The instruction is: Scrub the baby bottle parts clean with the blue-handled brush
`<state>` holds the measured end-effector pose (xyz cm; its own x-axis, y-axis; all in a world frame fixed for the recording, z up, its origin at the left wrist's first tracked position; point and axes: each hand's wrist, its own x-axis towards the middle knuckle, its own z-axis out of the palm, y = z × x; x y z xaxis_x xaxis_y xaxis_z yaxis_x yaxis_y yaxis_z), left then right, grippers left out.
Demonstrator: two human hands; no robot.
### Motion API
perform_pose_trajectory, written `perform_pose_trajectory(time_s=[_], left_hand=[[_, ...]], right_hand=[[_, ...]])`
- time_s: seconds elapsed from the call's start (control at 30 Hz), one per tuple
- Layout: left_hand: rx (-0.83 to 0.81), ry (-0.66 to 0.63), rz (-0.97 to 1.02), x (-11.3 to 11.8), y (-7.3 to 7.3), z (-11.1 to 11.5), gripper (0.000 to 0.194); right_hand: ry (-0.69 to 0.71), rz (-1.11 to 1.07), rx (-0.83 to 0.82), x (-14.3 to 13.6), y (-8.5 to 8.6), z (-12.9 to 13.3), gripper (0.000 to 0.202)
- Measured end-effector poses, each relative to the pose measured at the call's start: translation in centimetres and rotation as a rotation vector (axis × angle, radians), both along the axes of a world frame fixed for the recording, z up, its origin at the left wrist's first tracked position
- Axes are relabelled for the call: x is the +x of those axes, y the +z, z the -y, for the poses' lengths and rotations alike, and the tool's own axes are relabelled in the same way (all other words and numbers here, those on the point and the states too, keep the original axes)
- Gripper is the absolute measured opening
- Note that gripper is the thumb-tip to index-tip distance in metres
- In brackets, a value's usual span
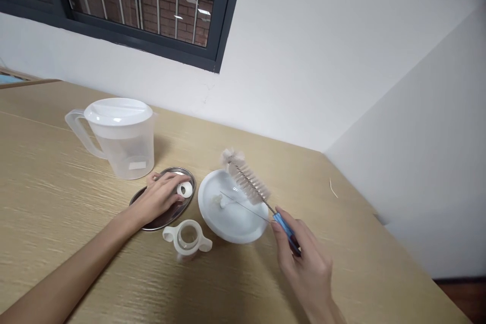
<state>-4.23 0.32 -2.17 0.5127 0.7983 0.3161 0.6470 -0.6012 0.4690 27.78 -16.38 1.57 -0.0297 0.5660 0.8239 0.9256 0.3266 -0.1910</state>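
My left hand (163, 195) is closed around a small white ring-shaped cap (186, 190) over an oval metal tray (155, 224). In my right hand (304, 258) is a bottle brush (246, 179), gripped by its blue handle, its pale bristles above the bowl's right side. A thin wire (246, 208) also runs from between those fingers over the bowl. The white bowl (205, 212) has a small, pale translucent piece (219, 201) inside, its kind unclear. Between the hands, nearer me, stands a baby bottle (189, 238) without a lid, with two side handles.
A translucent lidded pitcher (125, 136) stands at the back left, behind the tray. A thin pale strip (333, 188) lies on the wooden table (360, 263) to the right. A white wall (284, 61) with a barred window (152, 0) borders the table's far edge.
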Motion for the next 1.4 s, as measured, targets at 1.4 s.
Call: perform_pose_trajectory(time_s=[1.4], left_hand=[[-0.105,-0.336,-0.488,12.2,6.3,-1.8,0.061]], right_hand=[[-0.148,-0.177,0.113,2.7,-0.1,-0.9,0.019]])
